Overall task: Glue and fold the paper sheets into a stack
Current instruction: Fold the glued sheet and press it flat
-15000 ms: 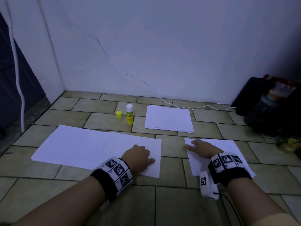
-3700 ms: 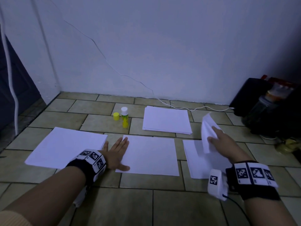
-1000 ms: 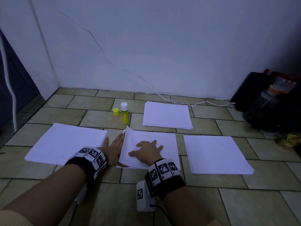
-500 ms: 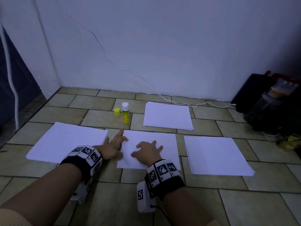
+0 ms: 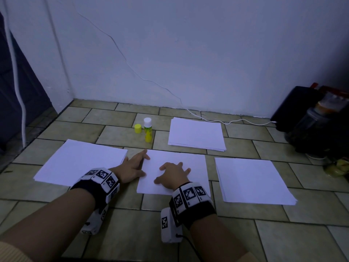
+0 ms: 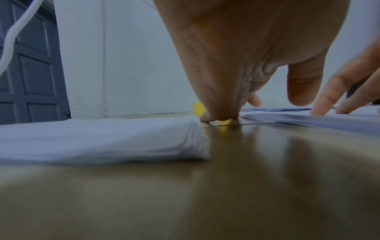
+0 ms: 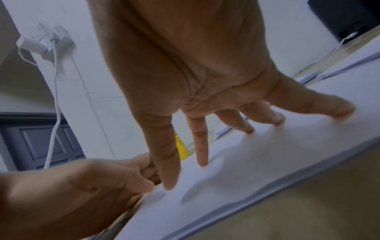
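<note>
Mid-task: both hands flat, grasping nothing — right hand (image 5: pixel 173 174) and left hand (image 5: pixel 132 168) press middle sheet (image 5: pixel 190 168); glue stick (image 5: pixel 147 132) uncapped, piles remain.

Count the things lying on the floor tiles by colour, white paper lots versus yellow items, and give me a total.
White paper lots: 4 (left stack, middle sheet, right stack, far stack)
Yellow items: 2 (glue stick, cap)
Total: 6
</note>
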Demonstrator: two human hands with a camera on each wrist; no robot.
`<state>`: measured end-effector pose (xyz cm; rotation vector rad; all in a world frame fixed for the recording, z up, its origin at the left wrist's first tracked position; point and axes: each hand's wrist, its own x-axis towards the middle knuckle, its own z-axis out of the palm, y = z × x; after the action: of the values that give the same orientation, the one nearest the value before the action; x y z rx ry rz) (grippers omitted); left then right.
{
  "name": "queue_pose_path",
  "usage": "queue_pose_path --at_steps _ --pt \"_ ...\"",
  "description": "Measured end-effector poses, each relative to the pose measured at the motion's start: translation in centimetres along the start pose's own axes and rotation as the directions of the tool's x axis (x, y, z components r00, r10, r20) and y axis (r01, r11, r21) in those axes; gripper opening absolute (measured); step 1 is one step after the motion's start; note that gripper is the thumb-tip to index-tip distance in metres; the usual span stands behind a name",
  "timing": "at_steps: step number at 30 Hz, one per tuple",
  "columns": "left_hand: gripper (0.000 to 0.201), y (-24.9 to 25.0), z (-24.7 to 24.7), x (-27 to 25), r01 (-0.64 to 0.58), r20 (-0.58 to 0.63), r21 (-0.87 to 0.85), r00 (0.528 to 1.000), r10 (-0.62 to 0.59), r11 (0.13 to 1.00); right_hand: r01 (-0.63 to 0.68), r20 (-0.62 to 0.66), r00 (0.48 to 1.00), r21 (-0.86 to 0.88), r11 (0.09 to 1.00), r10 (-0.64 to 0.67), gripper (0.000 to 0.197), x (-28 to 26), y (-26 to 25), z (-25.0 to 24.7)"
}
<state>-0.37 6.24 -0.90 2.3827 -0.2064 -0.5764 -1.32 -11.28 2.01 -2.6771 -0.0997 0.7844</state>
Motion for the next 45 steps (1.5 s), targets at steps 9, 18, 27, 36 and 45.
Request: queue_pose_path --at_steps 9,18,27,36,45 --pt "0.061 0.0 -0.3 -0.3 -0.011 0.003 0.016 1.000 0.011 1.000 -0.025 -0.021 0.999 0.008 1.000 0.025 0.048 0.2 -0.1 0.3" --pt "0.095 0.7 -0.9 -0.1 -0.046 0.095 0.347 0.995 0.014 0.937 -0.114 0.014 0.993 -0.053 0.992 0.115 0.058 0.9 -1.0 1.1" --pt "0.129 1.2 -1.4 0.4 -0.023 0.169 0.542 0.982 -0.082 0.840 -0.139 0.017 0.989 -0.220 0.965 0.146 0.073 -0.2 -2.0 0.2" --pt "0.118 4.1 -1.0 0.8 -0.042 0.206 0.724 0.966 -0.157 0.689 0.029 0.047 0.999 -0.227 0.974 -0.019 0.081 0.5 -4.0 0.6" --pt "0.120 4.1 -1.1 0.1 0.020 0.133 0.771 0.972 -0.191 0.636 0.207 0.153 0.973 -0.246 0.947 -0.173 0.088 1.5 0.4 -1.8"
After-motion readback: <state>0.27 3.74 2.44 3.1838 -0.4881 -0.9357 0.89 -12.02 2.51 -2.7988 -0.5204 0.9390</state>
